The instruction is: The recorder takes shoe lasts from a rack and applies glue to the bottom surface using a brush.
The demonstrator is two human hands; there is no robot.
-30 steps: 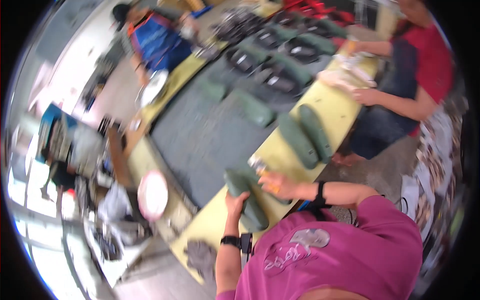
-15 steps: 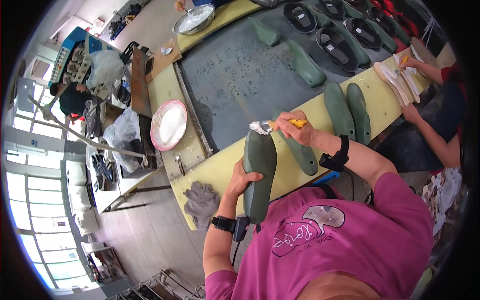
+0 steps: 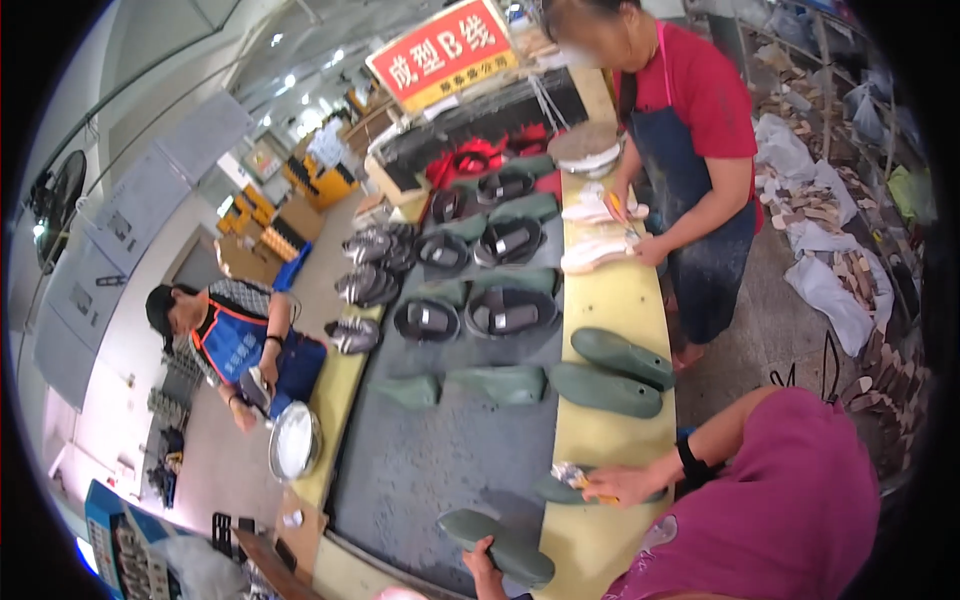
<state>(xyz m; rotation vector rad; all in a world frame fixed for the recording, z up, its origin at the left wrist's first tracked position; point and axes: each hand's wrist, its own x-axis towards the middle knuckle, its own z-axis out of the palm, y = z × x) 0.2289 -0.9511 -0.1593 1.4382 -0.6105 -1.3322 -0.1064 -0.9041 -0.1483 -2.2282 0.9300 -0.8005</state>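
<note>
My left hand [image 3: 483, 560] grips a dark green shoe last [image 3: 500, 547], which tilts over the near end of the grey work surface. In my right hand [image 3: 632, 484] is a yellow-handled brush [image 3: 572, 474], its bristles coated with white paste. Below that hand another green last [image 3: 550, 488] lies on the yellow ledge, partly hidden by my fingers. Two more lasts, one of them a green last [image 3: 606, 390] lying nearest me, rest farther along the ledge. The lower part of my left arm is out of view.
Dark shoe uppers [image 3: 510, 312] and green lasts [image 3: 497, 383] stand in rows on the grey surface [image 3: 420, 450]. Beyond the ledge [image 3: 615, 320], a person in red works on pale soles [image 3: 598, 247]. At left, another person stands near a metal bowl [image 3: 295, 440] of white paste.
My view has swung to the right and up. The brush has come away from the toe of the held last and is now over the one on the ledge. Both hands keep their grip.
</note>
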